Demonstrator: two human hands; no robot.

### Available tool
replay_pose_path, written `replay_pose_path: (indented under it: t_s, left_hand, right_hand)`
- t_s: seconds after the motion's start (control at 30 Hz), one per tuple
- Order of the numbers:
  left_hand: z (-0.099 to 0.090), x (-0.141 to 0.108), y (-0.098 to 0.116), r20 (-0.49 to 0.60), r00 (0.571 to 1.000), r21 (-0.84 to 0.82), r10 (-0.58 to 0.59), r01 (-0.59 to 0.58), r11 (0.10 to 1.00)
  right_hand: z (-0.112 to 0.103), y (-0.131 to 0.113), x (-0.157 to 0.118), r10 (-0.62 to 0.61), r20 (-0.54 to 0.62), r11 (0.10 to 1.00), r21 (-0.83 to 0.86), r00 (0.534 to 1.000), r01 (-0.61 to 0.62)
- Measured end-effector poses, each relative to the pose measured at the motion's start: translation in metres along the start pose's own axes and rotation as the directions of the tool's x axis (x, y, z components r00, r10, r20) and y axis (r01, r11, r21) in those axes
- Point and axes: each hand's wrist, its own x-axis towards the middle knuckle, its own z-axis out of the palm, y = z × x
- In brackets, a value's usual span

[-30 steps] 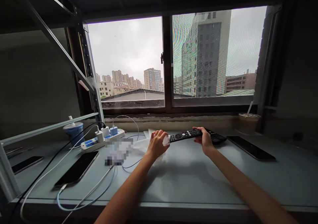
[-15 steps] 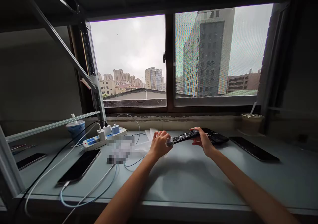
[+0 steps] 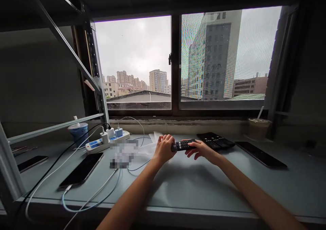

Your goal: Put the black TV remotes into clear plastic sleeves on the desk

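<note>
Over the grey desk [image 3: 198, 192], the left hand [image 3: 164, 149] curls round the left end of the black remote [image 3: 182, 145]; the right hand [image 3: 202, 149] pinches its other end, lower fingers loose. These 2 hands seem to be sleeving or unsleeving it with clear plastic [image 3: 147, 150], which calls for a steady left grip. Fingers hide the remote's left end; a pixelated patch [image 3: 124, 153] masks something nearby.

Grey desk [image 3: 198, 192] beneath wide window [image 3: 175, 63]
</note>
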Motion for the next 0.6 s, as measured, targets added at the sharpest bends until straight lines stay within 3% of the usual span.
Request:
replay_pose_path:
  t_s: [0.23, 0.47, 0.6]
  left_hand:
    - [-0.001, 0.0, 0.005, -0.028, 0.996, 0.015, 0.089, -0.089, 0.996]
    - [0.0, 0.0, 0.01, -0.05, 0.984, 0.008, 0.173, -0.173, 0.985]
    - [-0.001, 0.0, 0.012, -0.057, 0.986, -0.022, 0.156, -0.157, 0.987]
  right_hand:
    - [0.007, 0.004, 0.001, -0.015, 0.174, 0.995, -0.095, 0.985, 0.032]
    - [0.01, 0.008, 0.005, 0.015, 0.124, 0.998, -0.058, 0.992, -0.008]
    - [0.011, 0.006, 0.006, -0.022, 0.097, 0.998, -0.062, 0.995, 0.028]
